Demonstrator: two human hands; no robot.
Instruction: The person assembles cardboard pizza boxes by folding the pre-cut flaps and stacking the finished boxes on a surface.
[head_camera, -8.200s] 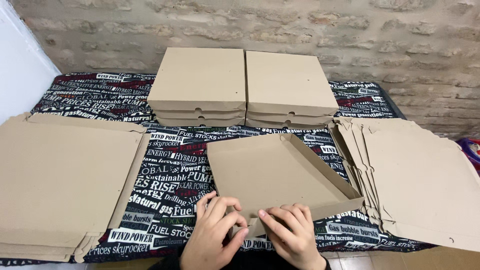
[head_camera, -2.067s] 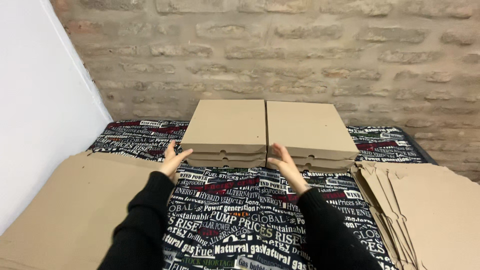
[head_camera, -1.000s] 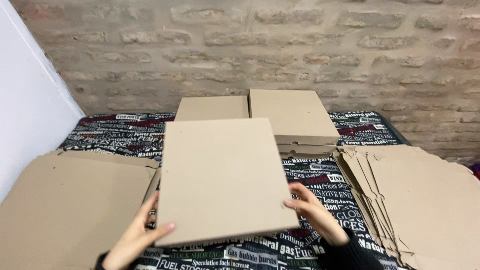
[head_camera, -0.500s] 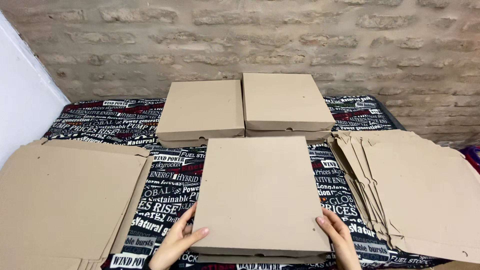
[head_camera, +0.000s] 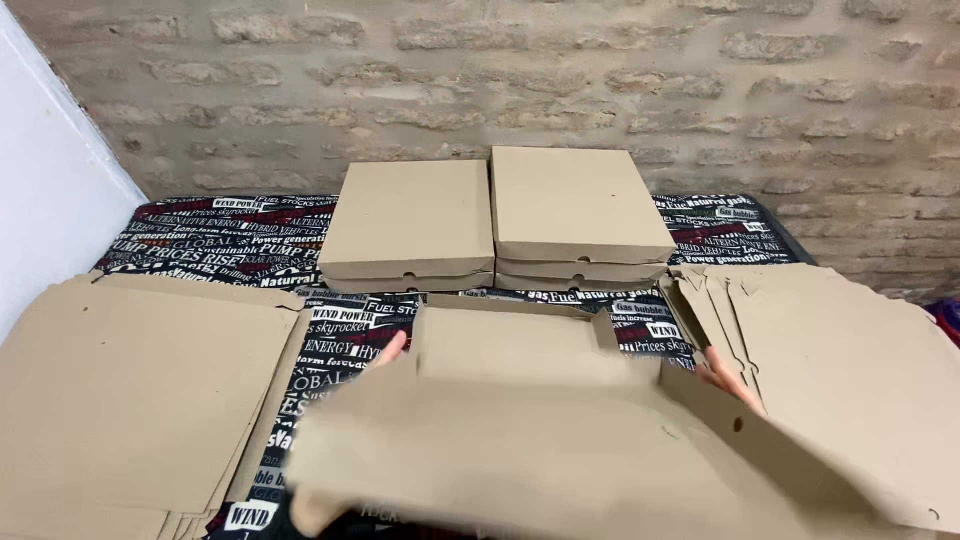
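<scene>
Cardboard box (head_camera: 530, 440) is half open between my left hand (head_camera: 392, 348) and right hand (head_camera: 728, 382), fingers clamped on its sides, so I think a hard pull could tear a flap.

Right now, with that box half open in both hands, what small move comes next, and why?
Probably lay the opened box flat on the patterned cloth first. It is blurred in mid-air, its lid raised toward the camera; only fingertips of the left hand and right hand show, so the grip looks slight.
</scene>
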